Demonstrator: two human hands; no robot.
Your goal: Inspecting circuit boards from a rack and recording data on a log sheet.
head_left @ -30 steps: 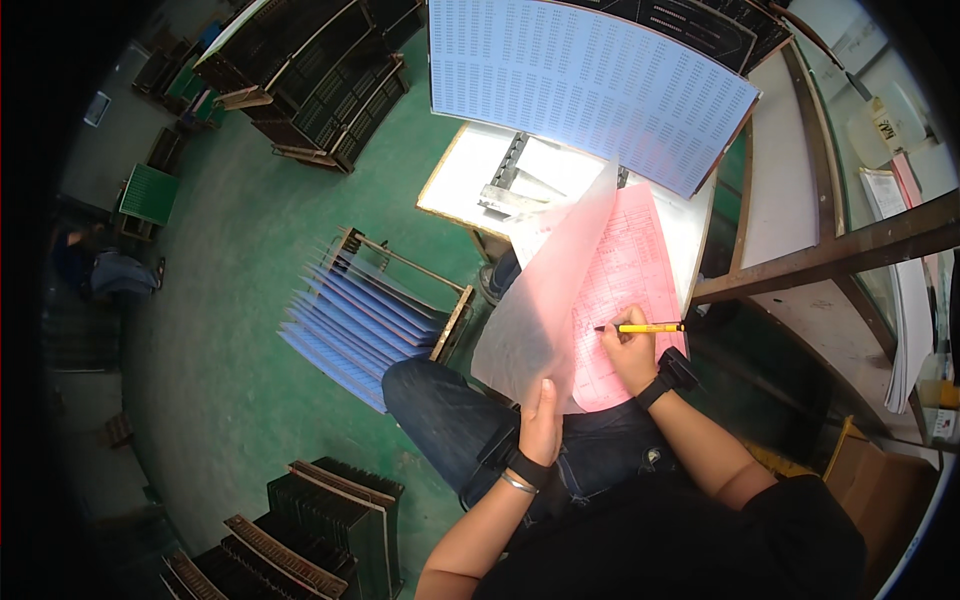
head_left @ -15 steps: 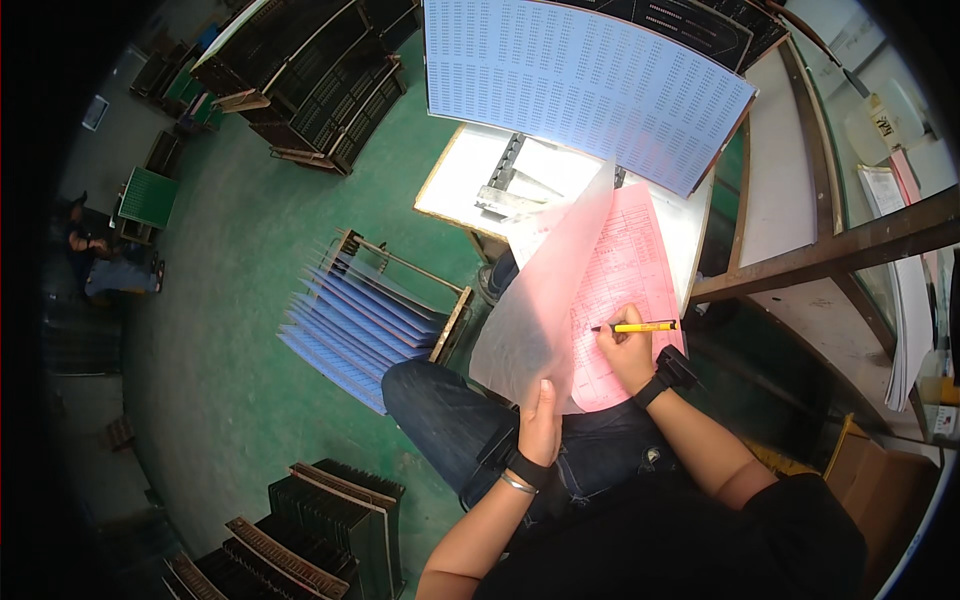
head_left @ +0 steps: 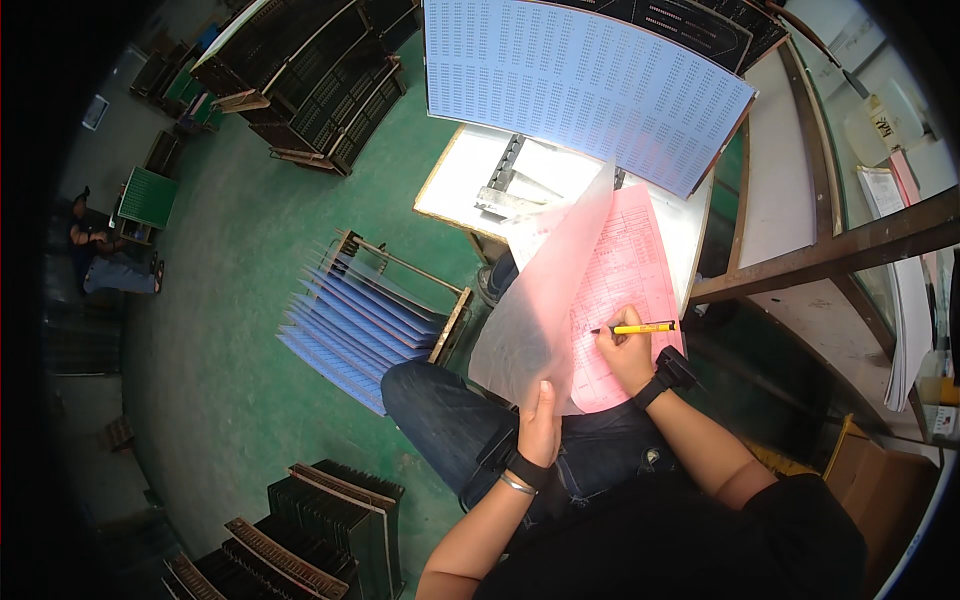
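A pink printed form (head_left: 632, 255) lies slanted from the lit white table toward my lap. My right hand (head_left: 627, 352) rests on it, closed round a yellow pen (head_left: 645, 327) with a black tip that meets or nearly meets the paper. A translucent sheet (head_left: 545, 300) is folded back over the form's left part. With the thumb on top, my left hand (head_left: 541, 425) grips this sheet at its lower edge; the other fingers are hidden beneath it.
A large light-blue perforated panel (head_left: 580, 85) stands at the table's far side. Left of my knee, a rack (head_left: 455, 325) holds several blue panels. More racks with dark panels (head_left: 330, 510) stand lower left. A wooden frame (head_left: 830, 245) runs along the right. Far left, a person (head_left: 110, 265) sits.
Almost nothing differs. My right hand and the pen have shifted very slightly on the form. My left hand still grips the translucent sheet.
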